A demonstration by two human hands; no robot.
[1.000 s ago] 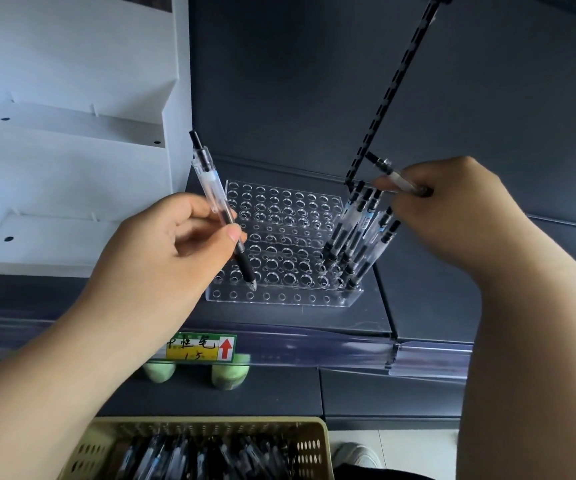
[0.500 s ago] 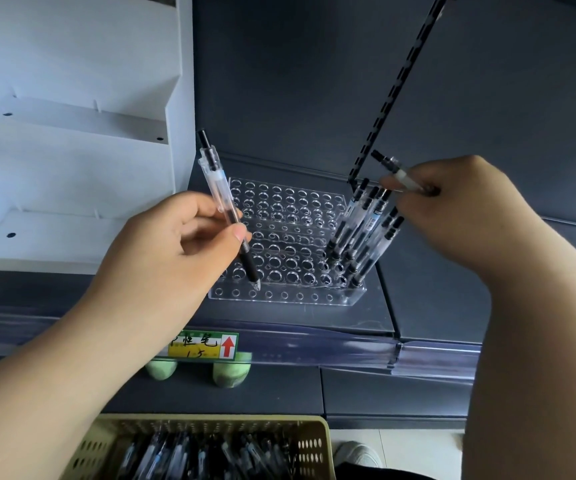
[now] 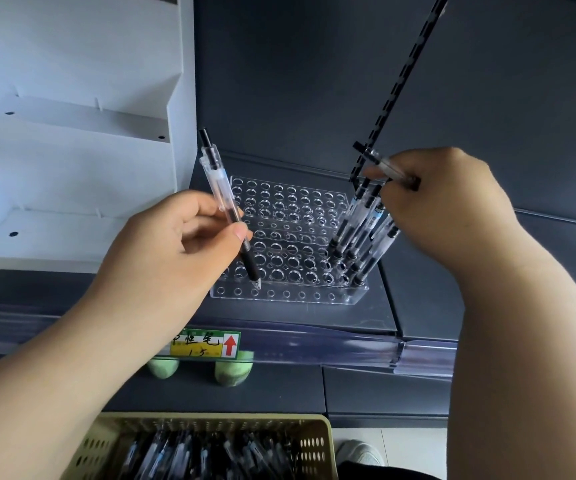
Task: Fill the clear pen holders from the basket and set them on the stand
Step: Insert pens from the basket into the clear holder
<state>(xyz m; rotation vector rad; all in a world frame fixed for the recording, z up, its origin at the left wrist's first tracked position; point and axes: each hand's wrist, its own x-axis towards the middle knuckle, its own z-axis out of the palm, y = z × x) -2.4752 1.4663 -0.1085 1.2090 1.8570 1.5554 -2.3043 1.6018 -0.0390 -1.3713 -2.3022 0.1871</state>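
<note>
clear perforated pen holder [image 3: 290,244], mostly unfilled

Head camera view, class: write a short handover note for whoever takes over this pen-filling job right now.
Left hand: holds one pen, tip down over the front left holes of the clear pen holder.
Right hand: holds another pen above the filled right end.
Done: a cluster of pens stands in the holder's right columns.
Left: most holes are empty; more pens wait in the basket below. The holder sits on a dark shelf.
</note>
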